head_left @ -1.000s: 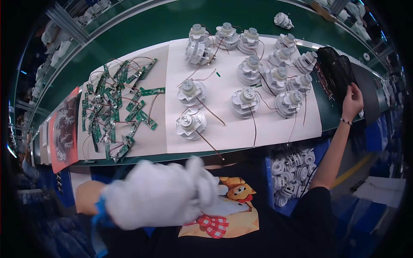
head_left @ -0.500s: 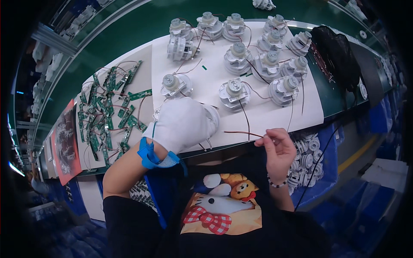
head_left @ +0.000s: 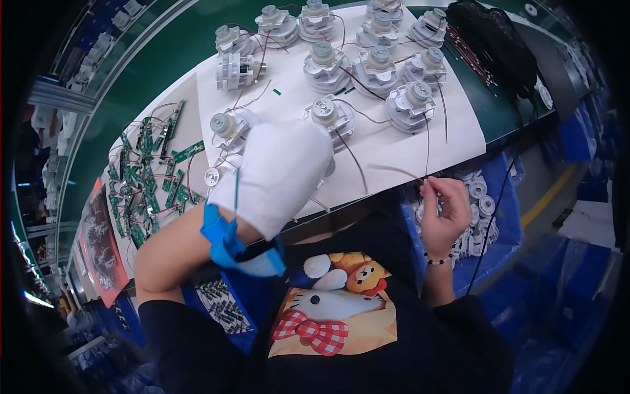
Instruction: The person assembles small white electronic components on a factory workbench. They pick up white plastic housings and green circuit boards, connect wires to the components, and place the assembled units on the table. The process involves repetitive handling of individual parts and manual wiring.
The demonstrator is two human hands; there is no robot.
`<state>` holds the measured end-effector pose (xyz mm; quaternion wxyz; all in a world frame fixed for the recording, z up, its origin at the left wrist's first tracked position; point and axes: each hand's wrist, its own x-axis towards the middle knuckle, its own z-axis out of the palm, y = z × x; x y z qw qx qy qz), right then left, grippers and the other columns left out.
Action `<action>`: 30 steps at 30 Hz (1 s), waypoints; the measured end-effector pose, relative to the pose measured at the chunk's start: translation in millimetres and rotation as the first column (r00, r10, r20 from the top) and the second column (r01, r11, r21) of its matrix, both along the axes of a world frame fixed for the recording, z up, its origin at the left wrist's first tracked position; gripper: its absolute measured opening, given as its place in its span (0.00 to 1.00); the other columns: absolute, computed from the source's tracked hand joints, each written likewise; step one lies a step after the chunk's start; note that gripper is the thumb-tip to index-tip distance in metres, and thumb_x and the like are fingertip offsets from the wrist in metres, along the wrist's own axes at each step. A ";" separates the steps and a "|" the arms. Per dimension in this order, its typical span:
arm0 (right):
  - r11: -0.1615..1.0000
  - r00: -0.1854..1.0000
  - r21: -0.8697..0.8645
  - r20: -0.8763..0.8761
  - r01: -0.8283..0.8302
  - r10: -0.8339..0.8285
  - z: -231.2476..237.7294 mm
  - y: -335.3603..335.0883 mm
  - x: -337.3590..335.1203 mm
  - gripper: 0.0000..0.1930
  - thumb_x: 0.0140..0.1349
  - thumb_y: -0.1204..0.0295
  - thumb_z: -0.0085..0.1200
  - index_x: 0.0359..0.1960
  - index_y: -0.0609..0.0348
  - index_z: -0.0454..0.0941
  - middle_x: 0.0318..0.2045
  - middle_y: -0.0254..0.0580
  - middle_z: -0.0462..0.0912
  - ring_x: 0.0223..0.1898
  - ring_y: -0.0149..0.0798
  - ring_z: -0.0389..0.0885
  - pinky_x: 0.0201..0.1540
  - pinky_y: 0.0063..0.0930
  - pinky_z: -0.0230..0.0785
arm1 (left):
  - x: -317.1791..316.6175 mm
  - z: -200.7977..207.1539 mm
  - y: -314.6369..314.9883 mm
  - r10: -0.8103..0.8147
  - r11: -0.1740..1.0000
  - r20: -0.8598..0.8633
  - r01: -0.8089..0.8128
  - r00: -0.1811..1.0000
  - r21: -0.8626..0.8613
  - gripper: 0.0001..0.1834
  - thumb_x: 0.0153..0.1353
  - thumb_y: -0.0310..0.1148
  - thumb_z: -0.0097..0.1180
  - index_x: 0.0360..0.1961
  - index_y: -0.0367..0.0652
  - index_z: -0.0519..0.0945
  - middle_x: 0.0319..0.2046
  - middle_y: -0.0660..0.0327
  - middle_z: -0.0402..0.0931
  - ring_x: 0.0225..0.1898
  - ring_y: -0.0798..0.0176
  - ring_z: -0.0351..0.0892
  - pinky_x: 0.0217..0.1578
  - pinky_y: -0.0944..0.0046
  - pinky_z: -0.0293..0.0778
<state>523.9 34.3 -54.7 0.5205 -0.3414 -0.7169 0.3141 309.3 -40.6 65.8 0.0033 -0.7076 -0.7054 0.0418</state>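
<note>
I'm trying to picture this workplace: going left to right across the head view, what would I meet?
Orange-red sheet, green circuit boards, gloved left hand, thin wire, bare right hand, white round part.

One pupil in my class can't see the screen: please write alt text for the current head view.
A person's bare right hand pinches a thin wire, while the white-gloved left hand, its grip hidden, is among white motor-like units on a pale sheet. Green circuit boards lie heaped at the left.
</note>
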 end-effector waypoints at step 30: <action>0.742 0.682 0.398 0.724 -0.539 0.108 9.0 55.9 -70.3 0.03 0.39 0.78 0.50 0.19 0.61 0.72 0.23 0.42 0.73 0.32 0.40 0.73 0.35 0.26 0.70 | -15.0 -5.6 -26.0 0.052 0.999 0.417 -0.041 0.908 -0.034 0.28 0.44 0.37 0.63 0.46 0.36 0.69 0.39 0.46 0.69 0.38 0.46 0.73 0.37 0.57 0.71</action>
